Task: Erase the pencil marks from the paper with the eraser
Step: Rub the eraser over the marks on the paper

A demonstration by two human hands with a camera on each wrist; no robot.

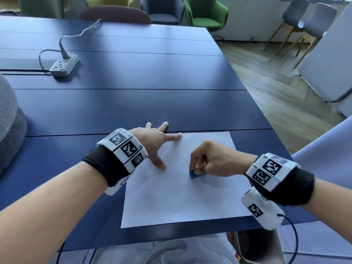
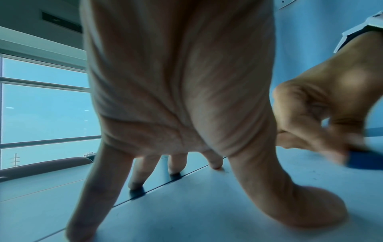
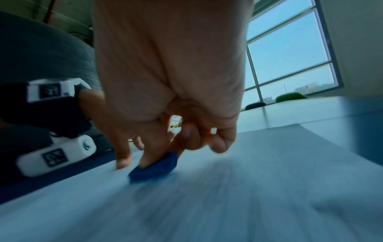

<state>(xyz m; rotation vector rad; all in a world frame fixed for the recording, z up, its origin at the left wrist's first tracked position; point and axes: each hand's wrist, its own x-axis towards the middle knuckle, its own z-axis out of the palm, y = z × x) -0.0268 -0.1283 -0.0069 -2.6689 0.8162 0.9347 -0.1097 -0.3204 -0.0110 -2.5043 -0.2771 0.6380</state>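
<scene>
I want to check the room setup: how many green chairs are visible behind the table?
2. One green chair stands past the blue table's far right corner; another, duller green, is at the far left. Others may be hidden.

Smooth matt paper (image 1: 179,197), wooden floor (image 1: 270,88)

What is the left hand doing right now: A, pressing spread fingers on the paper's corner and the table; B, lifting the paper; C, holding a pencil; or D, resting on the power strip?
A: the left hand lies spread, thumb and index finger on the paper, other fingertips on the blue table, while the right hand grips the blue eraser.
</scene>
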